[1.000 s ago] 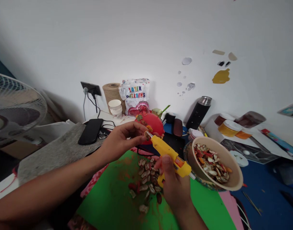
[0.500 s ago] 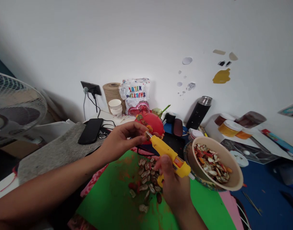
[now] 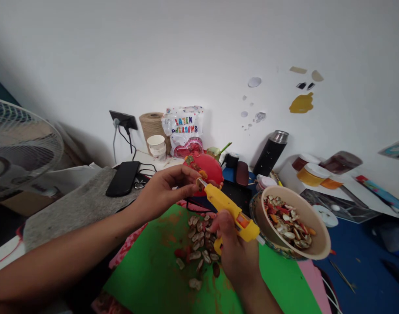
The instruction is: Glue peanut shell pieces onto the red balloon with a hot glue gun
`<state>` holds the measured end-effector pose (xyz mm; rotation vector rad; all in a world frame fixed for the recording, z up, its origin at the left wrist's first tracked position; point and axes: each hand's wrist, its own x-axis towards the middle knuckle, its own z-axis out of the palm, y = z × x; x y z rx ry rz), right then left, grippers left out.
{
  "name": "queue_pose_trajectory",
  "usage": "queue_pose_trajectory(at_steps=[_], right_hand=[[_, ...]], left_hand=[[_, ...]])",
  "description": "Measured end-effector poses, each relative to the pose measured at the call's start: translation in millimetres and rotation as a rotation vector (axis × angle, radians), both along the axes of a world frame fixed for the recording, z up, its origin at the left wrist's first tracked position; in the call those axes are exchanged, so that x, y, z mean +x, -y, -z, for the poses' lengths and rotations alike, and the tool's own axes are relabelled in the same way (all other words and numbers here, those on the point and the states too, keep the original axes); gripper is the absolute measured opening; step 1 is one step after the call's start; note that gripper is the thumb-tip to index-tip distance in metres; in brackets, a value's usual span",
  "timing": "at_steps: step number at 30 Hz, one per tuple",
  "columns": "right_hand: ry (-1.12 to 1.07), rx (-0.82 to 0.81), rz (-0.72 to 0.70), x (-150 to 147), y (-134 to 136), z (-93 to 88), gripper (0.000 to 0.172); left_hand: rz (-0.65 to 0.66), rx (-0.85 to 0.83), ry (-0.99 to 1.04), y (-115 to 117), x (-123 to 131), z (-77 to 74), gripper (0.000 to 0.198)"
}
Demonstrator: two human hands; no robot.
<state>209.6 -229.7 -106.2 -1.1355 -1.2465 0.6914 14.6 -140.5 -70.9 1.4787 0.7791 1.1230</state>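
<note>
My right hand (image 3: pixel 237 246) is closed around a yellow hot glue gun (image 3: pixel 224 203), its nozzle pointing up and to the left. Between the thumb and fingers of my left hand (image 3: pixel 168 187) is a small brown nutshell piece (image 3: pixel 199 185), right at the nozzle tip. Just behind them sits a red balloon (image 3: pixel 211 168) with coloured shell pieces stuck along its left and lower side. Below my hands, several peanut shell halves (image 3: pixel 197 237) lie loose on a paint-smeared green sheet (image 3: pixel 147 266).
To the right stands a beige bowl (image 3: pixel 320 222) of painted shells. Behind are a black flask (image 3: pixel 271 152), a balloon packet (image 3: pixel 183 126), a twine spool (image 3: pixel 153 122) and paper cups (image 3: pixel 157 146). A phone (image 3: pixel 123 179) and a fan (image 3: pixel 23 148) are at the left.
Almost nothing differs. Both hands keep the shell piece and glue gun nozzle together in the same place; the view has shifted very slightly.
</note>
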Motion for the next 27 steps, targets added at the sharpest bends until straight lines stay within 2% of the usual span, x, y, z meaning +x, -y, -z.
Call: queue_pose_trajectory(at_steps=[27], right_hand=[[-0.052, -0.021, 0.028, -1.3, -0.3, 1.3, 0.068]], left_hand=[[-0.038, 0.050, -0.053, -0.3, -1.5, 4.2, 0.027]])
